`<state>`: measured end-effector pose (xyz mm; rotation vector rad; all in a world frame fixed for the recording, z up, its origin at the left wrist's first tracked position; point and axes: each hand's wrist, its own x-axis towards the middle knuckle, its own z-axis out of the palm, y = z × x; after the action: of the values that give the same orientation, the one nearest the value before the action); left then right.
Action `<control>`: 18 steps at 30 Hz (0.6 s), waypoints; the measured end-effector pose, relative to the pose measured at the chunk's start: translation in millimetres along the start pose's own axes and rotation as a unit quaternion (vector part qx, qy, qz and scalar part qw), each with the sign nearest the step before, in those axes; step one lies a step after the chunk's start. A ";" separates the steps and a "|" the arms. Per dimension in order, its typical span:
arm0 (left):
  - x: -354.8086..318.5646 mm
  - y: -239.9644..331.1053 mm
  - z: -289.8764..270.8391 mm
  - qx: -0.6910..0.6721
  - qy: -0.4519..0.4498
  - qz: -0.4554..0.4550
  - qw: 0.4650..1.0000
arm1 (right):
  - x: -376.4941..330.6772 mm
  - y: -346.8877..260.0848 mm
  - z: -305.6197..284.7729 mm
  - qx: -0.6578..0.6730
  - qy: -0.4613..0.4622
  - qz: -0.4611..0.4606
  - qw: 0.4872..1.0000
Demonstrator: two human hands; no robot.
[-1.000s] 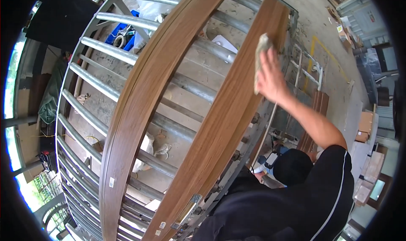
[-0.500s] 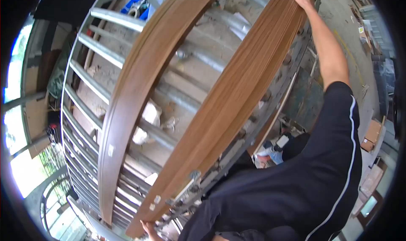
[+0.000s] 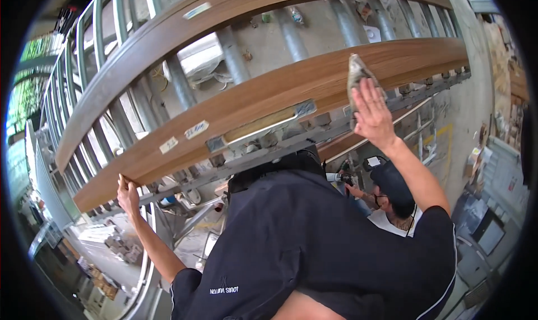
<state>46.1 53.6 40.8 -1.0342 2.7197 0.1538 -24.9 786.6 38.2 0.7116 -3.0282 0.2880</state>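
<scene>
A long brown wood-grain board (image 3: 269, 98) with a recessed cut-out and small paper labels lies across metal rollers in front of me. At its left end my left hand (image 3: 129, 194) is closed on the near edge, thumb on top. Toward the right, my right hand (image 3: 374, 115) presses a grey, stained rag (image 3: 358, 73) against the board, fingers stretched over the cloth. The rag's tip sticks up past my fingertips. A second brown board (image 3: 241, 5), with one pale label, lies farther off on the same rollers, apart from both hands.
Metal rollers (image 3: 232, 56) run beneath both boards, with clear plastic wrapping (image 3: 204, 62) among them. A person in a dark cap (image 3: 395, 186) is close by on the right, below the board, hands near a tool. Farther right are a yellow floor line and stacked goods.
My view has turned, so the boards now run more crosswise. My right hand has come from the board's far end back toward its middle, and the rag now shows. My left hand stays at the left end.
</scene>
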 end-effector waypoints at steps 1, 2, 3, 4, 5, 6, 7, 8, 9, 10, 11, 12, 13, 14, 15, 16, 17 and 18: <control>-3.2 -1.5 -2.3 0.020 0.003 0.028 0.999 | 7.9 -21.0 2.7 0.023 0.009 -0.029 0.999; -6.1 -1.4 -3.8 0.022 0.027 0.063 0.997 | 15.9 -40.6 7.3 0.049 0.000 -0.039 0.998; -9.9 -2.5 -4.8 0.031 0.037 0.075 0.996 | 21.7 -58.5 11.2 0.034 -0.034 -0.046 0.998; -14.0 -3.1 -6.4 0.009 0.042 0.092 0.995 | 26.6 -73.0 13.7 0.028 -0.039 -0.066 0.997; -17.7 -3.9 -7.3 -0.002 0.045 0.105 0.993 | 29.7 -84.9 16.6 0.019 -0.061 -0.065 0.996; -21.3 -4.3 -6.8 -0.003 0.062 0.106 0.992 | 32.1 -93.8 17.8 0.024 -0.022 -0.070 0.997; -23.7 -4.9 -6.6 0.009 0.082 0.107 0.991 | 33.5 -101.4 19.9 0.020 -0.042 -0.054 0.997; -25.0 -5.0 -6.1 -0.029 0.066 0.136 0.988 | 35.5 -105.9 21.3 0.032 -0.016 -0.062 0.997; -24.2 -5.6 -6.3 -0.061 0.059 0.160 0.983 | 36.1 -111.1 23.3 0.026 -0.024 -0.047 0.998; -26.9 -5.4 -4.7 -0.106 0.104 0.218 0.965 | 36.0 -114.5 24.4 0.045 0.001 -0.066 0.997; -28.1 -6.0 -4.7 -0.076 0.081 0.170 0.979 | 34.2 -119.2 24.2 0.048 -0.017 -0.078 0.996; -30.3 -5.6 -5.0 -0.035 0.050 0.107 0.992 | 33.0 -123.5 23.7 0.015 -0.048 -0.093 0.994; -33.1 -4.0 -3.9 -0.061 0.059 0.109 0.990 | 31.2 -128.2 21.2 0.033 -0.065 -0.098 0.992; -33.9 0.3 -1.9 -0.043 0.064 0.084 0.994 | 32.6 -136.1 18.7 0.048 -0.069 -0.108 0.991; -39.7 2.0 2.0 -0.038 0.100 0.092 0.990 | 34.4 -144.5 15.5 0.059 -0.061 -0.149 0.985; -42.6 7.7 6.4 -0.043 0.093 0.070 0.992 | 37.4 -156.9 9.8 0.098 -0.096 -0.169 0.976; -46.6 11.9 9.8 -0.041 0.080 0.067 0.994 | 37.2 -168.4 1.0 0.147 -0.107 -0.208 0.961; -47.3 11.7 12.4 -0.080 0.076 0.055 0.992 | 42.3 -187.8 -7.0 0.183 -0.134 -0.206 0.952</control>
<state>74.8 94.9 40.7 -0.9732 2.9448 0.3310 20.3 604.1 80.4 1.4922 -2.9819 0.8082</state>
